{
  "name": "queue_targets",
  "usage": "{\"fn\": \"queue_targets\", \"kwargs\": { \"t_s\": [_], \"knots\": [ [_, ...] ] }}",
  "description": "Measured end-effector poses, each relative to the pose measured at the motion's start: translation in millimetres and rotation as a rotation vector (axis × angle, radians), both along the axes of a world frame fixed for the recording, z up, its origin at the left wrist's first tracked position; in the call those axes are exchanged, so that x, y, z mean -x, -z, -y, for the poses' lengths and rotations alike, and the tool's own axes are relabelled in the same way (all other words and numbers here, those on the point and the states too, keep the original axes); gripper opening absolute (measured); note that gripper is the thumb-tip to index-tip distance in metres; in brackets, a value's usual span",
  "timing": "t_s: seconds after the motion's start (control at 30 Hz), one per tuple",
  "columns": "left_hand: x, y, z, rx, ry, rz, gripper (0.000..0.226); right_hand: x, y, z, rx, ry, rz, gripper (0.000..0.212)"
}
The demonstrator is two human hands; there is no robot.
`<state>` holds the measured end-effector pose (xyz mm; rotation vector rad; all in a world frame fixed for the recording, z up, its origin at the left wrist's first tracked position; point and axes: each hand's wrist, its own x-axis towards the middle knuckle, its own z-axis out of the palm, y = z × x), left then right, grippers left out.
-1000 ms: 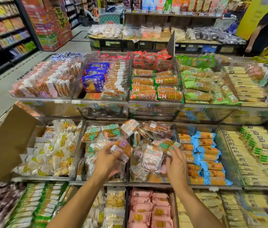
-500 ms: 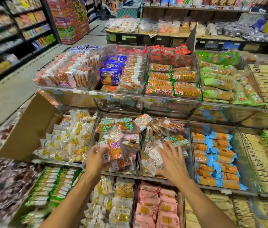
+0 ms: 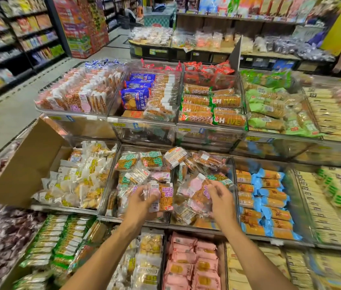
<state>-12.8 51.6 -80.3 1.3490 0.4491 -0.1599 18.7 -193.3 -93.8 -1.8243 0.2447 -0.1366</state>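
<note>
Supermarket snack display, clear bins in tiers. Landmark: cardboard box [image 3: 25, 164], set at the left end of the middle tier.
- Purple-labelled packet [image 3: 165, 195]: held over the second bin [image 3: 113, 217] right of the cardboard box, gripped in the curled fingers of the left hand [image 3: 142, 203].
- Pink-labelled packet [image 3: 196, 189]: lying on the heap in the third bin [image 3: 196, 227] right of the box, pinched by the curled fingers of the right hand [image 3: 220, 200].
- Blue-wrapped rolls [image 3: 270, 197]: stacked farther right of the box.

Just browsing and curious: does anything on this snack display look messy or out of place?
Yes. The clear-wrapped cracker packets in the two middle clear plastic bins lie jumbled, green, purple and pink labels mixed, unlike the neat blue-and-orange packets beside them.
</note>
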Motion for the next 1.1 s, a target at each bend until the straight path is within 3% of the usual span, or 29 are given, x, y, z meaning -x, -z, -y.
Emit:
{"fn": "queue_targets", "kwargs": {
  "t_s": [0.07,0.17,0.27,0.33,0.43,0.57,0.6,0.77,0.87,0.97,1.1],
  "knots": [
    [0.1,-0.1,7.8,0.006,0.030,0.016,0.024,-1.3,-9.1,0.0,-0.158,-0.013,-0.056,0.016],
    [1.2,-0.8,18.5,0.004,0.081,0.008,0.035,-2.9,-7.1,-2.8,-0.101,-0.154,-0.126,0.015],
    [3.6,-2.2,26.1,0.012,0.137,-0.013,0.011,-0.9,0.0,-11.8,-0.024,-0.246,-0.186,0.011],
    [6.7,-2.2,28.1,-0.033,0.184,-0.019,0.013,2.5,2.9,-19.8,-0.003,-0.223,-0.183,0.016],
    [11.3,5.3,24.2,-0.124,0.221,-0.029,0.033,5.6,6.7,-31.8,0.050,-0.170,-0.178,0.024],
    [14.5,15.5,5.9,-0.106,0.232,-0.093,0.091,8.5,13.7,-48.6,0.072,-0.170,-0.171,0.027],
    [15.9,16.0,-0.1,-0.087,0.238,-0.097,0.095,8.2,16.5,-52.2,0.069,-0.175,-0.177,0.026],
    [27.0,22.9,-27.6,0.002,0.197,-0.105,0.052,8.3,14.2,-79.6,0.071,-0.232,-0.176,0.019],
    [31.6,29.9,-51.1,0.016,0.033,-0.123,0.055,10.3,8.9,-101.4,0.073,-0.260,-0.136,0.004],
    [35.0,38.9,-81.8,0.080,-0.202,-0.131,0.044,8.1,12.3,-122.2,0.305,-0.399,-0.072,0.007],
    [40.3,38.2,-115.8,0.176,-0.382,-0.124,0.051,0.2,32.3,-156.3,0.743,-0.547,0.018,0.047]
  ]
}}
